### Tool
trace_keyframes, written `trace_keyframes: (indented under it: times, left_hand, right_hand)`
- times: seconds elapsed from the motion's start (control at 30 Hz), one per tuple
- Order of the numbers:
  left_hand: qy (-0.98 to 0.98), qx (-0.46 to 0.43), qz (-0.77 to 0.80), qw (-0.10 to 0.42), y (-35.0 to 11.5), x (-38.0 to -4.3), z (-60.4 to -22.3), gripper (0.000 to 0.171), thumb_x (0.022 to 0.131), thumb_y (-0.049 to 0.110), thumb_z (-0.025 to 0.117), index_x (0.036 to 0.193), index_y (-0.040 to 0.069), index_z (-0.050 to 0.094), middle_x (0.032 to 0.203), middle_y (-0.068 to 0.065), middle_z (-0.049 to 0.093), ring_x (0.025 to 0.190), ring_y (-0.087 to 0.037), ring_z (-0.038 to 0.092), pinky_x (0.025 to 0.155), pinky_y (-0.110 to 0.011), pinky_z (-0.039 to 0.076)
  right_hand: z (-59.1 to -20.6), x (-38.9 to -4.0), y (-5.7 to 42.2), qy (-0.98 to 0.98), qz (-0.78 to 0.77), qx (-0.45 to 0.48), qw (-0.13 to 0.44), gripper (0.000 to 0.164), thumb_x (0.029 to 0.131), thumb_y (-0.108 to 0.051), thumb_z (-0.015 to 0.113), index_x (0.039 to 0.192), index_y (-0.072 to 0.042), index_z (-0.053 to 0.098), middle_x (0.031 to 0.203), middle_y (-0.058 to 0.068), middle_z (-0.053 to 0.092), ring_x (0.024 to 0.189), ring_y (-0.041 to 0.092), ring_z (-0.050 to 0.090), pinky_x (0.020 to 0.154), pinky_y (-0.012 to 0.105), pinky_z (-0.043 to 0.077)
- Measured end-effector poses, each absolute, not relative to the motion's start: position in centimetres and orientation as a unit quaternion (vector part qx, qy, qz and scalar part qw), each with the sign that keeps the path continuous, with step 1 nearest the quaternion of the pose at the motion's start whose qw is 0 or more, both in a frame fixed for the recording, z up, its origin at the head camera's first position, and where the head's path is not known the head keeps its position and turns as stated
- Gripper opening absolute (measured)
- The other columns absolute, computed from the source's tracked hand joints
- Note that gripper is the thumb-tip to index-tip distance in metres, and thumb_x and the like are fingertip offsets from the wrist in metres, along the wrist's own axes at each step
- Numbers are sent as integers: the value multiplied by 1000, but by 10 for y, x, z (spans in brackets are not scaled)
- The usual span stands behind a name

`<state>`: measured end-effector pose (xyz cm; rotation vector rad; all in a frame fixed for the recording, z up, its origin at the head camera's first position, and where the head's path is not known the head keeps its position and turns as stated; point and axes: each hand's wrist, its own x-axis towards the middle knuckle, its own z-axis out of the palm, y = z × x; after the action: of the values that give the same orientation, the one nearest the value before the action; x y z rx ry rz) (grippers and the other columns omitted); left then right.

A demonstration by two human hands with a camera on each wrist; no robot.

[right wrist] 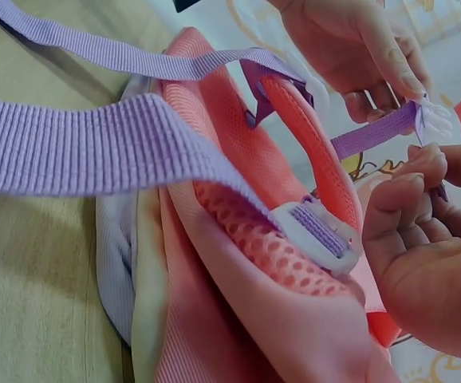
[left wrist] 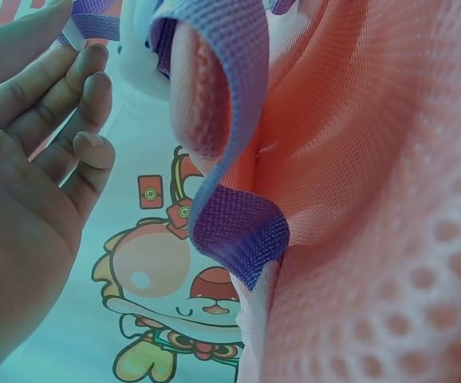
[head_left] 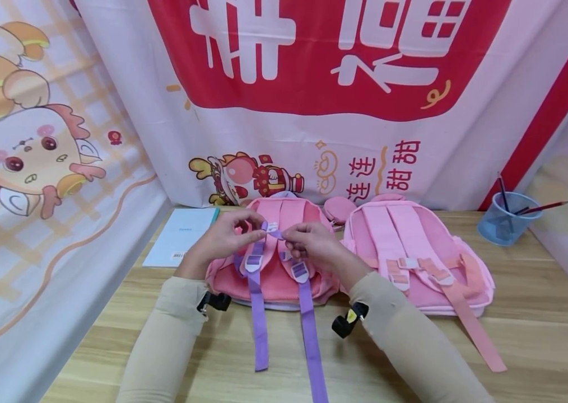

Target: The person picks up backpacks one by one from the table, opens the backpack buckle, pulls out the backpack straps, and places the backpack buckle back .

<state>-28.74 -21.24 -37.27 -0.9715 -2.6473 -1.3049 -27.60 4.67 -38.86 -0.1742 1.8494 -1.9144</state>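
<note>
A pink backpack (head_left: 228,286) with purple webbing lies with its shoulder straps facing up. Over its middle, my left hand (head_left: 226,238) pinches the purple chest strap (right wrist: 374,134) close to a white buckle (head_left: 271,226). The thumb and index finger of that hand meet at the webbing in the left wrist view, the other fingers loosely bent. My right hand (head_left: 314,243) pinches the purple webbing on the other side of the buckle, its fingers curled inward. White strap adjusters (head_left: 254,262) sit below the hands, and two long purple strap tails (head_left: 260,330) run toward me.
A second, lighter pink backpack (head_left: 380,229) with peach straps lies at the right. Between the bags at the back is a round pink pouch (head_left: 339,210). A pale blue booklet (head_left: 175,232) is at the left, a blue pencil cup (head_left: 506,224) at the far right.
</note>
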Motion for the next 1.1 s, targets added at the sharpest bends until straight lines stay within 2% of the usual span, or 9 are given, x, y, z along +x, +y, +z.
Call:
trace_keyframes:
  times: [0.17,0.4,0.63,0.8,1.0,1.1]
  left_hand:
    - [-853,-312,-419,16,-212,-287,-372,18,100,17,78,118,12,76,104,-5,73,96,-24,62,85,-43,53]
    - [-854,-312,-416,15,-210,-286,-371,18,100,15,78,117,11,76,102,-6,72,94,-24,62,83,-37,54]
    - [-856,-308,-415,12,-207,-285,-372,17,100,16,79,116,12,77,100,-5,71,92,-25,62,82,-40,54]
    - [-856,-310,-413,10,-205,-286,-374,16,100,14,79,116,11,77,100,-5,71,93,-25,61,83,-39,53]
    - [-859,-316,-402,19,-204,-285,-372,18,99,12,79,116,9,76,102,-5,73,96,-24,62,86,-40,53]
    - [-864,-313,-393,19,-204,-285,-372,18,99,12,79,117,9,76,101,-5,73,95,-23,63,86,-41,53]
  right_hand:
    - [-389,-275,44,663,-710,-70,227,25,113,-18,58,120,1,71,82,1,63,72,14,55,68,26,49]
    - [-388,-275,38,654,-718,-70,228,22,112,-14,57,120,2,70,81,1,61,69,13,54,65,25,49]
    - [-387,-274,31,643,-725,-80,235,17,113,-14,57,110,-1,67,74,2,55,63,14,49,60,26,44]
    - [-386,-275,30,627,-735,-83,245,18,114,-14,53,105,-4,64,75,2,56,64,14,49,61,26,44]
    - [-385,-276,35,588,-761,-65,266,26,116,-21,46,107,-5,65,76,2,60,65,13,52,62,24,49]
    - [-385,-276,37,581,-765,-56,272,31,116,-30,49,108,-6,66,77,2,62,66,12,55,64,24,51]
